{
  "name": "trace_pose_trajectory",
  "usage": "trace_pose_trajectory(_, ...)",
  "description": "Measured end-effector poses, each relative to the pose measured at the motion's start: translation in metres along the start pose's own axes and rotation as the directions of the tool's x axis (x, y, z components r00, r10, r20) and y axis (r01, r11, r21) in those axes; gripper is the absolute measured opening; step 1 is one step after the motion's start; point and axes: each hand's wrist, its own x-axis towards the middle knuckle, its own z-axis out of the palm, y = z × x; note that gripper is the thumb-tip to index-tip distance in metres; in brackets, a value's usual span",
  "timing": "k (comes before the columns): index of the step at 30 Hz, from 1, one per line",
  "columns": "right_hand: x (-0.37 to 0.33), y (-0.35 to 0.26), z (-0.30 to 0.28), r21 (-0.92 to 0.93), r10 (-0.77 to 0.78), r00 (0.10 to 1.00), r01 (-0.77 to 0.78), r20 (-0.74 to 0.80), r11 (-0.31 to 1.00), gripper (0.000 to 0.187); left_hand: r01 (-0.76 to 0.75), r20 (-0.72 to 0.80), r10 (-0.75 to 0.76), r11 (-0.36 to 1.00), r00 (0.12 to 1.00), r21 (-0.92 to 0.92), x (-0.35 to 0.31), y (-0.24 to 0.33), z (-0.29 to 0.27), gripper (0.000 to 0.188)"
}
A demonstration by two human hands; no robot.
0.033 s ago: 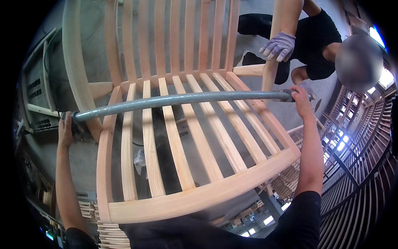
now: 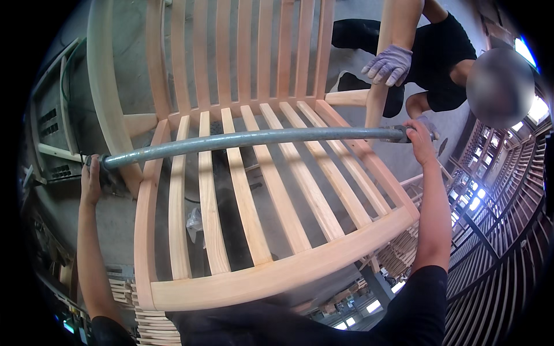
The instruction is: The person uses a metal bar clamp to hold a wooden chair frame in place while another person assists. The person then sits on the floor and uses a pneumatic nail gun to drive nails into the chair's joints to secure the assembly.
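Note:
A long grey metal pipe clamp (image 2: 248, 138) spans the seat of an unpainted wooden slatted chair frame (image 2: 277, 281) from side to side. Its left end is in my left hand (image 2: 91, 183), seen edge-on with most fingers hidden. My right hand (image 2: 420, 141) wraps round the jaw at the clamp's right end, outside the right front post. Beneath the pipe run the pale seat slats (image 2: 245, 202), joined to the thick curved front rail near me. The slatted back (image 2: 242, 52) rises on the far side.
A co-worker in dark clothes (image 2: 441, 52) crouches at the far right, a gloved hand (image 2: 389, 64) on the chair's right post. Another wooden frame (image 2: 57, 151) stands at left. Stacked wooden pieces (image 2: 156, 326) lie below the chair, and a clear plastic bag (image 2: 195, 222) on the floor.

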Motion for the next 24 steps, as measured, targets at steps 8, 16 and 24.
trace_pose_trajectory(8,0.003,0.018,0.013,-0.048,0.004,0.999,-0.007,-0.046,0.999,0.036,0.015,-0.024,-0.016,1.000,1.000,-0.020,0.003,-0.012,-0.002,0.059)
trace_pose_trajectory(16,-0.005,0.013,0.038,-0.282,0.181,0.980,-0.150,0.087,0.948,0.047,-0.037,-0.042,0.042,0.993,0.998,0.116,-0.005,0.008,0.000,0.051)
trace_pose_trajectory(24,-0.008,0.061,0.065,0.383,0.511,0.829,-0.559,0.228,0.735,0.060,0.066,-0.110,-0.034,0.951,0.993,0.303,-0.022,0.078,0.016,0.050)
